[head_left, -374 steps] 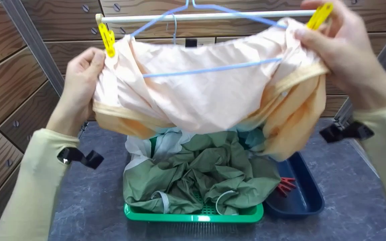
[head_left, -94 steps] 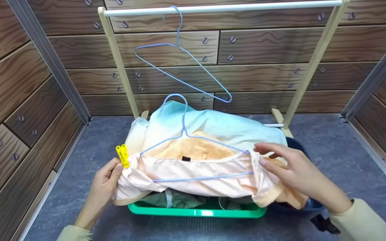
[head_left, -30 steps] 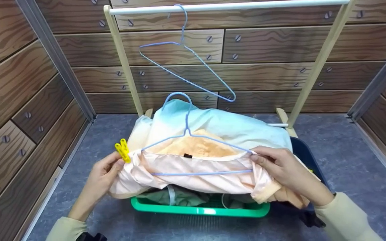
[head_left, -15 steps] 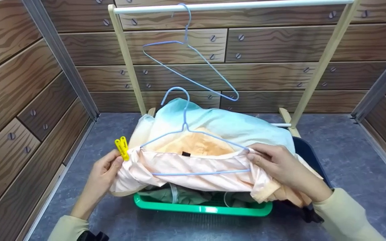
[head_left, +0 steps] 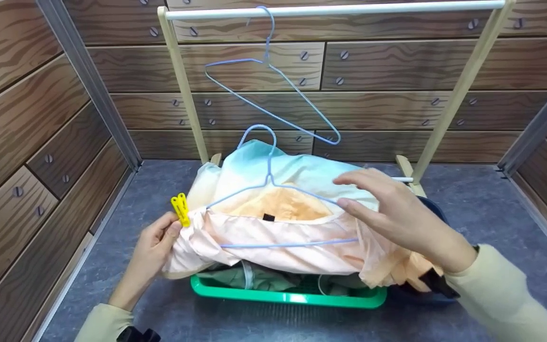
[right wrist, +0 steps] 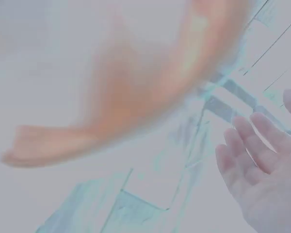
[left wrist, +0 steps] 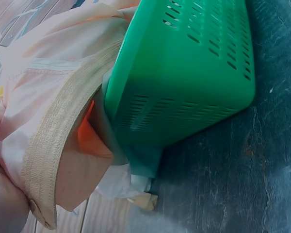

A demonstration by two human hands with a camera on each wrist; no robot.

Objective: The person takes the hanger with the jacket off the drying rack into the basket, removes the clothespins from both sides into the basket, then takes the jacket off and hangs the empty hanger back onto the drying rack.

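A garment (head_left: 254, 232), pale pink inside with orange and light blue cloth, lies over the green basket, a blue wire hanger (head_left: 269, 164) inside its neck opening. My left hand (head_left: 155, 244) pinches the cloth at its left end, beside a yellow clothespin (head_left: 180, 209) clipped there. In the left wrist view, the left fingers (left wrist: 7, 199) grip the pink cloth near a tan hem. My right hand (head_left: 397, 213) is raised over the garment's right end, fingers apart and holding nothing; it hides that end of the hanger. The right wrist view shows its fingers spread beside blurred orange cloth.
Olive green cloth (head_left: 273, 279) shows in the green basket (head_left: 287, 298) under the garment. A dark blue bin (head_left: 432, 209) stands to the right, partly covered. Behind is a rack with a white rail (head_left: 349, 8), a bare blue hanger (head_left: 302, 97) hanging from it.
Since the earliest frame, the garment has come down onto the basket and its right clothespin has come off. In the last half second my right hand has let go of the cloth and lifted.
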